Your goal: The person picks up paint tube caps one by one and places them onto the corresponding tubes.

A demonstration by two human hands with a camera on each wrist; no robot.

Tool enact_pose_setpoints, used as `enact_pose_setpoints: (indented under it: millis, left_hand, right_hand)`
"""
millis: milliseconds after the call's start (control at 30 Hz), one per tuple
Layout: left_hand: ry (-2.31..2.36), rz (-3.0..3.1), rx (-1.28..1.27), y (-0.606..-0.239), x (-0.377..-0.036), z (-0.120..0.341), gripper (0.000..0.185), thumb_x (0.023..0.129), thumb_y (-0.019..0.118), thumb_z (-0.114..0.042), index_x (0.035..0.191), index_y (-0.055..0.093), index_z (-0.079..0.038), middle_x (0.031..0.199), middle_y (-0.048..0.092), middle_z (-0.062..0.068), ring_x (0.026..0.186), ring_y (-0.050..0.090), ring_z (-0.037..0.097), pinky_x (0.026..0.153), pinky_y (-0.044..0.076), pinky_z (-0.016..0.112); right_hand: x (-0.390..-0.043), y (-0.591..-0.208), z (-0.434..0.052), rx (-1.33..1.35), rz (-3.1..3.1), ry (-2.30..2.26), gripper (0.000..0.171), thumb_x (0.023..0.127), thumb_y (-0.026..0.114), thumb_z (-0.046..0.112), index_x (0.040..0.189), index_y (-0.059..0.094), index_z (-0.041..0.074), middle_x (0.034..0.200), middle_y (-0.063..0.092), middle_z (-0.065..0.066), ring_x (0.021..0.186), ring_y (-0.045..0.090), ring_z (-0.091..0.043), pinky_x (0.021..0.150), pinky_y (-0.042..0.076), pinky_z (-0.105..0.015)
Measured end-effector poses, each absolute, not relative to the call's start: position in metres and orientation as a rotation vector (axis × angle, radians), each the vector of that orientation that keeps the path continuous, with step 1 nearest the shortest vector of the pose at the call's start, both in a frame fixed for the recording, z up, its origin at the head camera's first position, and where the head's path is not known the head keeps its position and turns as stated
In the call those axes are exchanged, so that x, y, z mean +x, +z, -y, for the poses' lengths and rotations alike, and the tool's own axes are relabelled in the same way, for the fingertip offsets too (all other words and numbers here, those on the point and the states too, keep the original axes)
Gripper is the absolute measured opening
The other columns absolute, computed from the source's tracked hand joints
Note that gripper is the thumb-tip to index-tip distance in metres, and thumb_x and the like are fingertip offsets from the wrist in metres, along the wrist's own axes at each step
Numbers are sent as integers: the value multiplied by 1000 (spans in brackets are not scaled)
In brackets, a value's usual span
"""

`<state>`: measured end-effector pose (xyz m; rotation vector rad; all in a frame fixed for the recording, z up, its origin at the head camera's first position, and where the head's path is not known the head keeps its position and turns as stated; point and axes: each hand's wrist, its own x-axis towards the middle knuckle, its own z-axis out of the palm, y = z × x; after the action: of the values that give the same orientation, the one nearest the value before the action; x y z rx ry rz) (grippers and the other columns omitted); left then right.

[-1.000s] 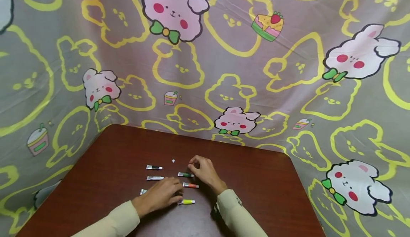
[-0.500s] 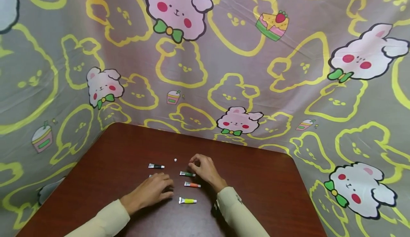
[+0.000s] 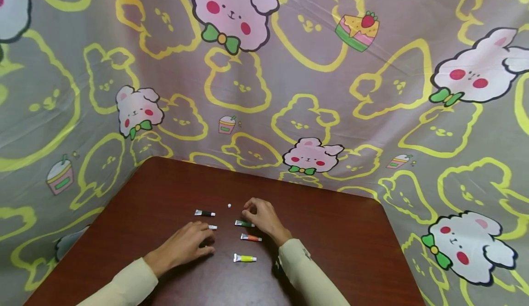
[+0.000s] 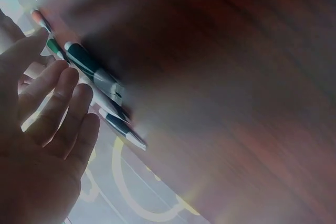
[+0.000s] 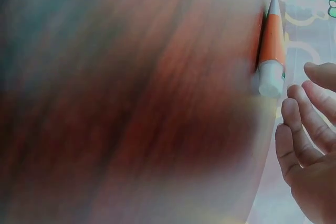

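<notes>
Small paint tubes lie in two columns on the table. My left hand [image 3: 182, 246], fingers loosely bent and holding nothing, hovers over the left column. It partly covers a white tube [image 3: 212, 227] and hides a dark teal tube [image 4: 86, 59], which shows in the left wrist view. A black tube [image 3: 205, 213] lies beyond. My right hand [image 3: 264, 216] rests with relaxed fingers beside the green tube [image 3: 244, 223], gripping nothing. Nearer lie an orange tube [image 3: 250, 237] and a yellow tube [image 3: 245, 258]. A tiny white round piece [image 3: 229, 205] sits left of the right fingertips.
The brown wooden table [image 3: 330, 246] has rounded far corners. Behind it and along its left side hangs a curtain [image 3: 248, 81] printed with cartoon rabbits.
My left hand has drawn back leftward from beside the yellow tube, uncovering that tube and covering more of the left column. My right hand stays nearly still; the view has shifted slightly.
</notes>
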<state>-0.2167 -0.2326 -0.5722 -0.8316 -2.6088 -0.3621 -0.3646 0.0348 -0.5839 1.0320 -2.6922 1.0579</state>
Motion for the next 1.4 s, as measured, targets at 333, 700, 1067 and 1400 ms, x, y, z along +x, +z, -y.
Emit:
enact_pose_setpoints:
  millis: [333,700,1067,1400]
  left_hand:
    - [-353,2644,-802,-578,-214,244,26,85,92,-36,98,77,-19,97,71,-5,90,66,16,82,54,40]
    - [-358,2694,-801,-576,-209,257,28,85,92,-38,100,77,-20,100,72,-6,91,66,14,83,54,40]
    - [-300,2605,-827,-583,-204,263,23,85,92,-28,97,73,-21,94,67,-9,84,61,12,76,51,37]
    - [-301,2544,-823,-587,-201,266,26,82,93,-23,95,70,-20,91,64,-9,81,58,10,73,50,35]
  right_hand:
    - [-366,-581,-28,1017,2780,1019,15,98,80,22,109,77,14,96,77,4,88,69,-10,82,55,-29]
    - [-375,-576,-19,1052,2812,1005,13,97,82,21,108,78,14,91,76,5,80,65,-3,78,54,-26]
    - [-377,-576,-4,1063,2846,982,20,99,82,22,115,80,11,96,78,2,85,69,-6,78,57,-27]
    - [-377,-574,16,1048,2834,952,21,98,83,22,116,80,11,93,79,0,88,72,-14,80,57,-31]
